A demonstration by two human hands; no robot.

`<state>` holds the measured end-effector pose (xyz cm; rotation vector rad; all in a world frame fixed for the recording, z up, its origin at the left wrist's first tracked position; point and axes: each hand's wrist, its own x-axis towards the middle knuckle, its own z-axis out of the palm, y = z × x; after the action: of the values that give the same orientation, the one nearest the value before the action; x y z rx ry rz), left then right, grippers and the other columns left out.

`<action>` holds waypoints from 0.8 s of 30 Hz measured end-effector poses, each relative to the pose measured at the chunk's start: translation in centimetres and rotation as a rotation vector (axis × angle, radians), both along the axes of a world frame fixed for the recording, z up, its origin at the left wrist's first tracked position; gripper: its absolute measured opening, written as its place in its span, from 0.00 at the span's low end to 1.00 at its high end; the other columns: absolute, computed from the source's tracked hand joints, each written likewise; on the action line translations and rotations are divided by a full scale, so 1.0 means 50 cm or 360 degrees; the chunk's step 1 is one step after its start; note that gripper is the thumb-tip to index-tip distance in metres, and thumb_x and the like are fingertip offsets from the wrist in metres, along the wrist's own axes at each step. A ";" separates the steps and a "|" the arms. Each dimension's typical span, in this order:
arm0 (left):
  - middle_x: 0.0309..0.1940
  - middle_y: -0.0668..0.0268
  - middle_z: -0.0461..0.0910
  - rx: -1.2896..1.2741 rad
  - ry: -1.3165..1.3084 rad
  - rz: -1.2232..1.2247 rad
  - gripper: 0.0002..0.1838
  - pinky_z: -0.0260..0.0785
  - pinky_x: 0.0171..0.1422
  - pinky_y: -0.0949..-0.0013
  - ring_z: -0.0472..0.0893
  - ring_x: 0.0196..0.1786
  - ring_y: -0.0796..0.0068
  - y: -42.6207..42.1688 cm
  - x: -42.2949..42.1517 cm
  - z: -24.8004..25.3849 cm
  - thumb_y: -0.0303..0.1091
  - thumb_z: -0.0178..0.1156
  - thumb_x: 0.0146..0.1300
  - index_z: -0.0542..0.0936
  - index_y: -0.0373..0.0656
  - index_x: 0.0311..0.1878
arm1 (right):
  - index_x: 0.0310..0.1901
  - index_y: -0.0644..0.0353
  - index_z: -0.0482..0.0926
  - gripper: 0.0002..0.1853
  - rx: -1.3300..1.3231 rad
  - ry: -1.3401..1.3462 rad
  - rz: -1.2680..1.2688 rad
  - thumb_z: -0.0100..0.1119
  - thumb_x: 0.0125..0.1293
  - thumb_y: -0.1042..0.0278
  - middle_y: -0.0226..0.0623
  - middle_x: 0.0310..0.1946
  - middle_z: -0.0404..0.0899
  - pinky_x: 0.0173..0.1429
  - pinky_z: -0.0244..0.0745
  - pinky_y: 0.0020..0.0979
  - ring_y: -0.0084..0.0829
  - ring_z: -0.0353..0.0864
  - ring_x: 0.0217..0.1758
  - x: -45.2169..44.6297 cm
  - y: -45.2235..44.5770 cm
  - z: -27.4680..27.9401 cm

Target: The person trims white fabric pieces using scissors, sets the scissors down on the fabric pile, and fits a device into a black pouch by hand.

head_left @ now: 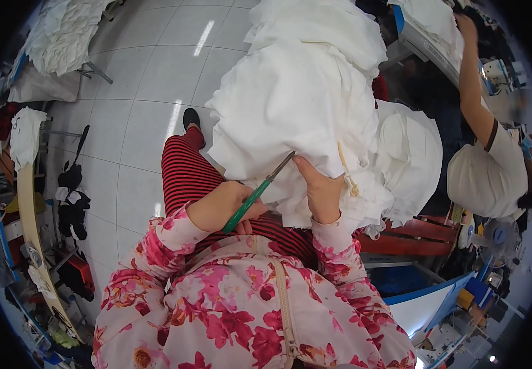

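My left hand (226, 206) is closed around a pair of green-handled scissors (247, 206), whose narrow dark blades point up and to the right. Their tip lies at the white fabric (281, 104), just beside my right thumb. With the thumb on top and the fingers hidden beneath, my right hand (321, 187) grips the near edge of that fabric. The cloth forms a large heap of layered pieces in front of me and over my lap. A thin yellowish strip (343, 157) lies on the heap to the right of my right hand.
Another person's arm (472, 86) rests on white cloth at the upper right. A red bench (407, 238) and a blue-edged table (432, 301) stand to my right. More white fabric (63, 37) is piled at the upper left, near a long narrow board (29, 209).
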<state>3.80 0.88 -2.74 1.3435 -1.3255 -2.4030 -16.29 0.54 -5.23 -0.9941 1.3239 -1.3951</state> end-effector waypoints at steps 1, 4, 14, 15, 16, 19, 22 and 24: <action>0.25 0.65 0.77 -0.0009 0.0000 0.0001 0.14 0.76 0.27 0.76 0.81 0.24 0.76 0.000 0.001 -0.001 0.36 0.57 0.66 0.77 0.31 0.39 | 0.49 0.67 0.77 0.17 0.0037 -0.0129 -0.0019 0.63 0.57 0.82 0.35 0.42 0.81 0.49 0.73 0.26 0.25 0.79 0.44 0.001 0.000 0.002; 0.25 0.66 0.77 -0.0071 -0.0052 0.0013 0.13 0.74 0.28 0.76 0.80 0.25 0.77 0.000 0.001 -0.007 0.36 0.58 0.65 0.77 0.32 0.39 | 0.53 0.66 0.75 0.20 0.0170 -0.0539 -0.0064 0.62 0.57 0.82 0.37 0.46 0.80 0.53 0.74 0.29 0.28 0.79 0.48 0.000 -0.003 0.001; 0.23 0.50 0.75 -0.1347 -0.0562 0.0018 0.09 0.67 0.32 0.58 0.77 0.26 0.52 0.025 -0.023 -0.037 0.30 0.59 0.57 0.76 0.34 0.37 | 0.58 0.66 0.70 0.22 0.0363 -0.1096 -0.0037 0.58 0.62 0.81 0.41 0.53 0.77 0.58 0.75 0.34 0.34 0.78 0.54 -0.012 -0.009 0.003; 0.23 0.49 0.75 -0.1384 -0.0578 0.0042 0.09 0.67 0.32 0.58 0.76 0.26 0.50 0.026 -0.024 -0.035 0.30 0.59 0.57 0.76 0.34 0.37 | 0.58 0.66 0.70 0.22 0.0360 -0.1096 -0.0035 0.58 0.62 0.82 0.41 0.53 0.77 0.58 0.75 0.34 0.34 0.78 0.54 -0.012 -0.009 0.005; 0.24 0.48 0.76 -0.1371 -0.0586 0.0021 0.11 0.68 0.34 0.55 0.77 0.29 0.48 0.025 -0.024 -0.035 0.32 0.59 0.57 0.76 0.34 0.38 | 0.58 0.66 0.70 0.22 0.0342 -0.1072 -0.0044 0.58 0.61 0.82 0.41 0.53 0.77 0.58 0.74 0.34 0.34 0.78 0.54 -0.011 -0.009 0.005; 0.26 0.48 0.77 -0.1305 -0.0606 -0.0032 0.13 0.69 0.36 0.53 0.78 0.31 0.46 0.024 -0.027 -0.033 0.35 0.60 0.58 0.75 0.33 0.39 | 0.58 0.66 0.70 0.23 0.0254 -0.0920 -0.0092 0.58 0.60 0.83 0.41 0.52 0.77 0.58 0.74 0.33 0.33 0.78 0.54 -0.012 -0.006 0.003; 0.24 0.49 0.76 -0.1239 -0.0663 -0.0061 0.09 0.68 0.33 0.56 0.78 0.28 0.48 0.025 -0.031 -0.027 0.31 0.58 0.58 0.76 0.35 0.37 | 0.58 0.67 0.70 0.24 0.0117 -0.0669 -0.0175 0.59 0.59 0.84 0.40 0.53 0.76 0.58 0.73 0.32 0.32 0.77 0.54 -0.008 -0.003 -0.002; 0.24 0.49 0.76 -0.1273 -0.0756 -0.0089 0.09 0.68 0.33 0.56 0.78 0.29 0.48 0.028 -0.036 -0.024 0.31 0.58 0.58 0.76 0.34 0.37 | 0.59 0.66 0.70 0.24 0.0035 -0.0585 -0.0237 0.59 0.59 0.84 0.40 0.53 0.76 0.59 0.72 0.31 0.32 0.77 0.54 0.001 -0.002 -0.001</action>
<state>1.98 2.26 -3.95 1.6200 -2.1200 -1.2970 -16.23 0.44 -5.29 -0.5960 1.1504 -1.5835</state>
